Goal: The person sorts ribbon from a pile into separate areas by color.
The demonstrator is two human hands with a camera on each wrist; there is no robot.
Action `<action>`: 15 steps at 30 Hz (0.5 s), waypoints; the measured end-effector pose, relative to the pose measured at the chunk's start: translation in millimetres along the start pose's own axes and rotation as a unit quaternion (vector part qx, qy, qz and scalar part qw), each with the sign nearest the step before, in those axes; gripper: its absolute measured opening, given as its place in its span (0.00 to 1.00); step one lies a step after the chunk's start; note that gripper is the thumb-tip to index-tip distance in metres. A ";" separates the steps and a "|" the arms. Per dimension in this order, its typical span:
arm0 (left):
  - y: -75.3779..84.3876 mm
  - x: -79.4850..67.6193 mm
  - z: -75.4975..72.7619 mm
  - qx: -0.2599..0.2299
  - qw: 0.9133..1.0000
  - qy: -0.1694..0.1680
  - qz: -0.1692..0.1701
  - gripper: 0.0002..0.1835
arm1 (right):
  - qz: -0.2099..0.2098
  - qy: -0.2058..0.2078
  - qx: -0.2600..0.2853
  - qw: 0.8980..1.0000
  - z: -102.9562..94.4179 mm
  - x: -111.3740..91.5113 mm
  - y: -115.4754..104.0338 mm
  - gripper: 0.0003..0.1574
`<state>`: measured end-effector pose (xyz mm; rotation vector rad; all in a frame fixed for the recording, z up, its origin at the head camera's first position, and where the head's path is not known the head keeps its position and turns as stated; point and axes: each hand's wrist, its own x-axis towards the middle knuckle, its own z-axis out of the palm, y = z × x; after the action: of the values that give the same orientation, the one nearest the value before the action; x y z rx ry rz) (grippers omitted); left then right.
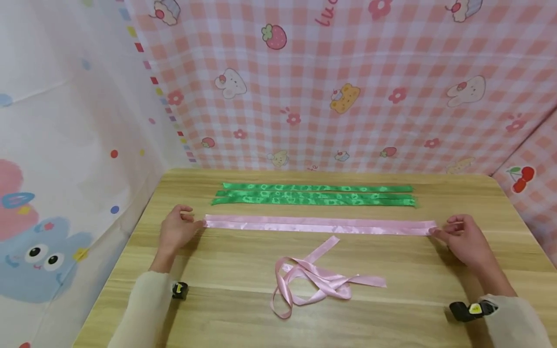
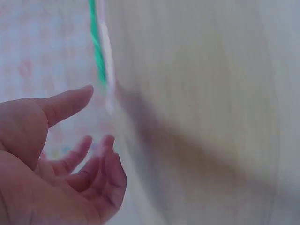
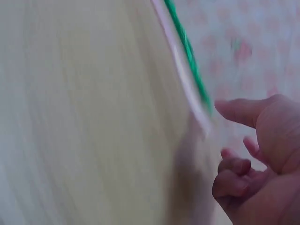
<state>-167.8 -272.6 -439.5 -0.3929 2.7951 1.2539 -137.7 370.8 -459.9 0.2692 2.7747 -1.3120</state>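
Observation:
Two straight pink ribbons (image 1: pixel 317 225) lie edge to edge across the table. My left hand (image 1: pixel 177 229) is at their left end, its thumb tip right by the ribbon ends. At the other end my right hand (image 1: pixel 467 241) has its thumb over the right corner in the head view. In the left wrist view the left hand (image 2: pixel 70 154) shows thumb and fingers spread apart with nothing between them. The right hand (image 3: pixel 258 154) likewise has a gap between thumb and loosely bent fingers. Nearer me lies a loose tangle of pink ribbon (image 1: pixel 322 285).
Several green ribbons (image 1: pixel 313 195) lie straight and parallel behind the pink ones. The wooden table (image 1: pixel 226 309) reaches back to a pink checked cloth (image 1: pixel 304 87). A white printed cloth (image 1: pixel 87 121) hangs on the left.

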 end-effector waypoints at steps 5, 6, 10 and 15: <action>30.8 -18.8 23.9 0.015 0.995 -0.024 0.092 0.23 | -0.091 -0.001 -0.032 0.995 25.8 -13.6 -42.2 0.24; 37.6 -23.0 31.2 0.010 0.993 -0.040 0.111 0.21 | -0.111 -0.015 -0.032 0.993 33.4 -16.1 -52.1 0.21; 62.5 -42.5 62.6 -0.020 0.980 -0.125 0.153 0.17 | -0.185 -0.097 -0.016 0.978 69.3 -23.5 -85.2 0.09; 80.7 -64.6 93.1 -0.018 0.957 -0.230 0.175 0.18 | -0.224 -0.184 0.024 0.957 112.3 -28.7 -113.6 0.06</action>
<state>-130.9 -138.7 -433.4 0.3699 2.4989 1.2539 -132.6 209.7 -441.2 -0.5782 2.5607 -1.3385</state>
